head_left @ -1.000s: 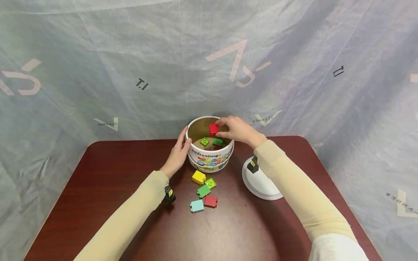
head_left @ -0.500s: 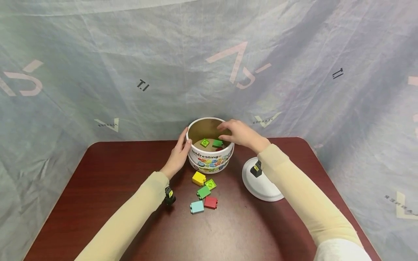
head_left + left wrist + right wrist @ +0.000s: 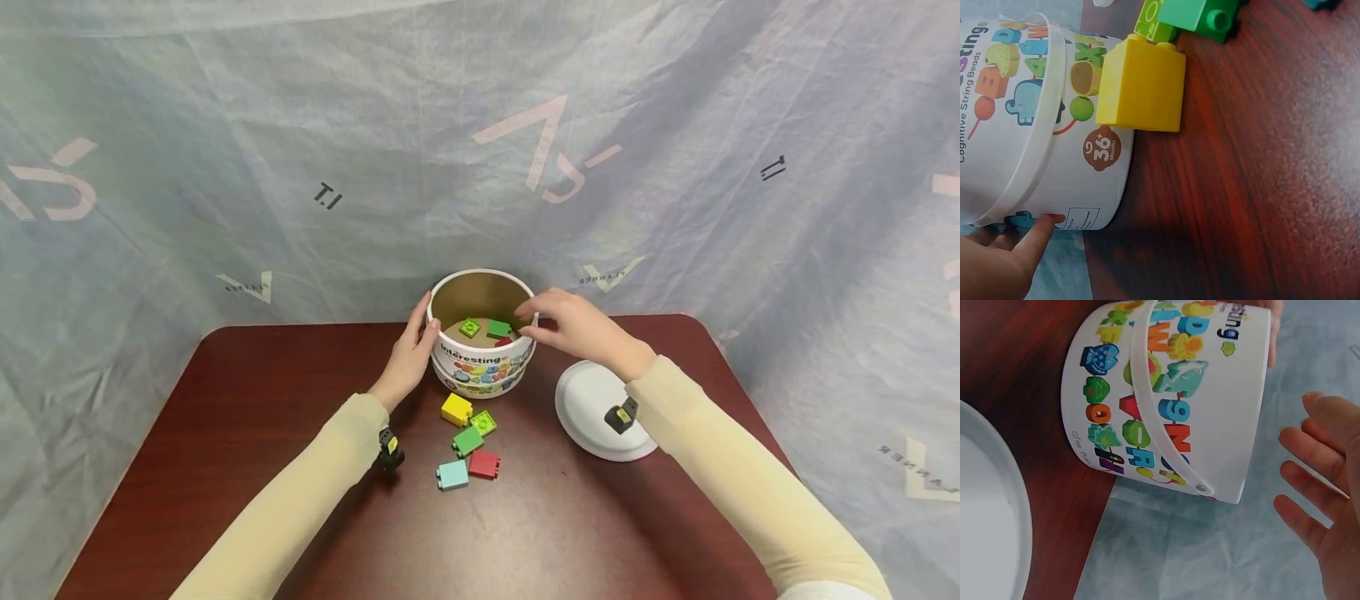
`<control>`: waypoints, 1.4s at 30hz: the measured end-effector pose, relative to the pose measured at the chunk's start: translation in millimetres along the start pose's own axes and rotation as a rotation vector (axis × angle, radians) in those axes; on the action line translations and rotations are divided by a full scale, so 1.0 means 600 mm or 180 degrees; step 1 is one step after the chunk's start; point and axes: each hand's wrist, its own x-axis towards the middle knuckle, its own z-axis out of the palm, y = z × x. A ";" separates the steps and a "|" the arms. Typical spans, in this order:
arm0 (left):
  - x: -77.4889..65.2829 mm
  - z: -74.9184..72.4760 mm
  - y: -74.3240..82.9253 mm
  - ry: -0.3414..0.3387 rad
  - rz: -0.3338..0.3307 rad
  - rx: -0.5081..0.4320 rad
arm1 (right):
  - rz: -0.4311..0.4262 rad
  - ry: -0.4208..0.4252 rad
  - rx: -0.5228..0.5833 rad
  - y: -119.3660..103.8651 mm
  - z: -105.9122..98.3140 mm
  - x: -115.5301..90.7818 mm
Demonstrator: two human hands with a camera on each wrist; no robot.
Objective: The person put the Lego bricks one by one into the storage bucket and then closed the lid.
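A white bucket [image 3: 480,375] with colourful printed letters stands upright at the back of the table. My left hand [image 3: 405,354] rests against its left side, fingers extended along the wall and thumb near the rim. At the right rim, my right hand [image 3: 573,325] is relaxed and holds nothing; its spread fingers [image 3: 1300,440] appear apart from the bucket in the right wrist view. Inside lie a lime green block [image 3: 470,327], a green block [image 3: 498,328] and a partly hidden red block [image 3: 503,342].
Before the bucket lie a yellow block [image 3: 457,409], a lime piece [image 3: 483,423], a green block [image 3: 467,442], a red block [image 3: 484,464] and a light blue block [image 3: 452,475]. A white lid [image 3: 592,408] lies under the right forearm. Grey cloth [image 3: 420,167] hangs behind the table.
My right hand let a red block drop into the bucket, then drew back right and slightly down towards the rim. My left hand has stayed at the bucket's side.
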 end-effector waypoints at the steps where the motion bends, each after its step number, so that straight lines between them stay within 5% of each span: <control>1: 0.000 -0.001 0.000 -0.0001 0.0006 -0.0001 | -0.0020 0.0024 0.0000 -0.002 -0.001 -0.006; 22: 0.002 -0.004 0.004 -0.0051 0.0014 -0.0118 | -0.0272 -0.0071 0.0145 -0.050 0.028 -0.086; 42: 0.006 0.004 0.003 0.0065 0.0011 -0.0063 | -0.0724 -0.0135 0.0089 -0.063 0.104 -0.122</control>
